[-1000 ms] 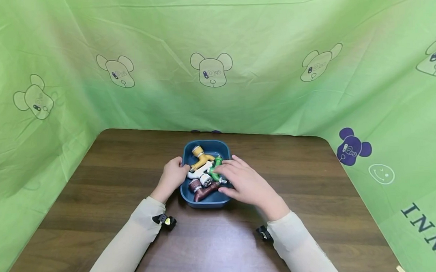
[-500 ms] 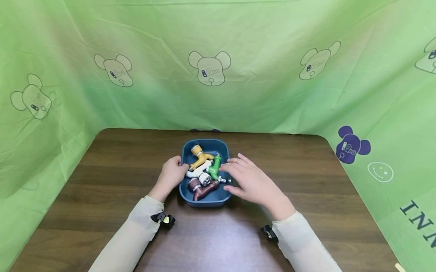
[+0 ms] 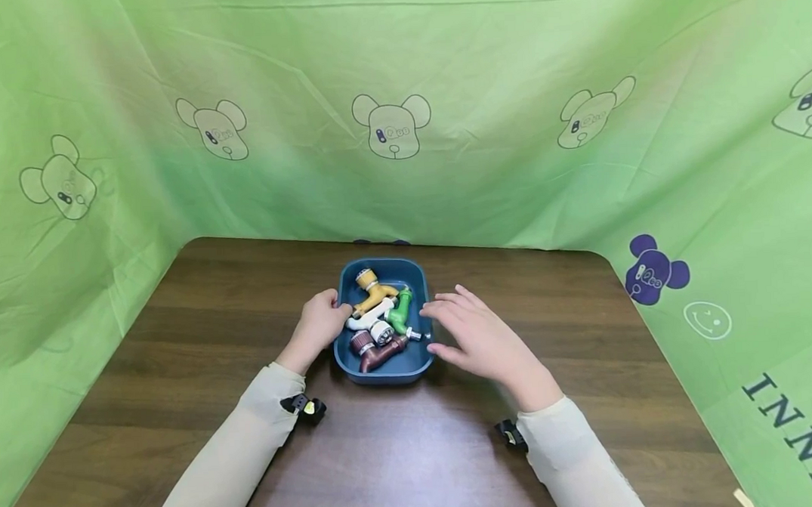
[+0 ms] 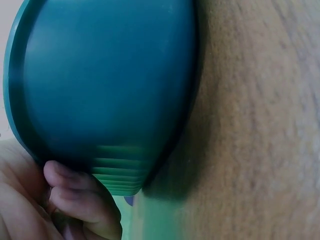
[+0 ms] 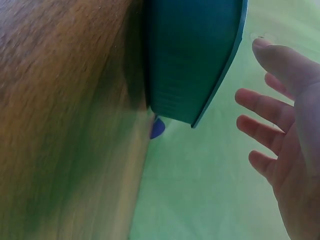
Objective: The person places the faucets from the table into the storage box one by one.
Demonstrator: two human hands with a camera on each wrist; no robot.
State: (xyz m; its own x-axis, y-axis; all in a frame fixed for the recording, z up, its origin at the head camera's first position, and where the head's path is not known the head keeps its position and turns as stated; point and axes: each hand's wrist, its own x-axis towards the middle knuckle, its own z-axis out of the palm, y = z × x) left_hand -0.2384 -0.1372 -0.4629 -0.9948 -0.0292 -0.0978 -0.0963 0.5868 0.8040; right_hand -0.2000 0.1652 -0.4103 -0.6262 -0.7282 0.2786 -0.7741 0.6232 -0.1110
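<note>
A blue plastic bin [image 3: 386, 378] stands on the table, holding a yellow tap [image 3: 377, 295], a white tap [image 3: 366, 319], a green tap [image 3: 401, 314] and a brown tap [image 3: 381, 356]. They lie loose on its floor, the white one among the others. My left hand [image 3: 317, 325] pinches the bin's left rim; in the left wrist view its fingers [image 4: 82, 202] curl under that edge. Beside the right rim hovers my right hand [image 3: 483, 339], fingers spread and holding nothing. From the right wrist view, a gap shows between the fingers and the bin wall [image 5: 195, 55].
The bin rests on a brown wooden table [image 3: 551, 308]. Green cloth [image 3: 484, 182] printed with bear heads hangs behind the table and along both sides. A small pale object [image 3: 744, 500] sits at the lower right edge.
My right hand has drawn back to the right, from over the green tap to just outside the bin's right rim. My left hand keeps its hold, and the taps lie much as before.
</note>
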